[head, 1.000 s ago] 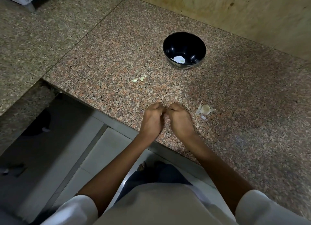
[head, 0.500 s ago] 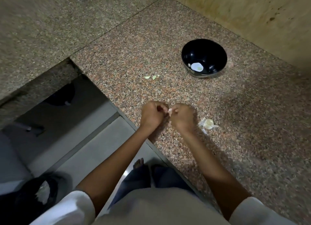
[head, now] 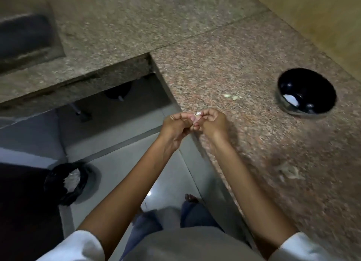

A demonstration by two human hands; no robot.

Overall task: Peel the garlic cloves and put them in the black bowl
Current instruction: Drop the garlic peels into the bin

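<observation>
My left hand [head: 175, 127] and my right hand [head: 212, 122] meet at the counter's front edge, fingertips pinched together on a small white garlic clove [head: 197, 115] with papery skin. The black bowl [head: 306, 93] stands on the granite counter to the right, with a pale glint inside it. Two or three small pale garlic pieces [head: 232, 96] lie on the counter between my hands and the bowl. A blurred heap of garlic skin [head: 289, 171] lies on the counter to the right of my right forearm.
The granite counter [head: 244, 51] forms an inner corner at the left, with a drop to the tiled floor [head: 117, 163] below. A black-lined bin [head: 68, 182] holding white scraps stands on the floor at the left. A yellowish wall [head: 322, 16] runs behind the bowl.
The view has swung left and down, so bowl and counter shifted right and the floor bin came into sight. My hands have lifted off the counter and stay pinched on the clove.
</observation>
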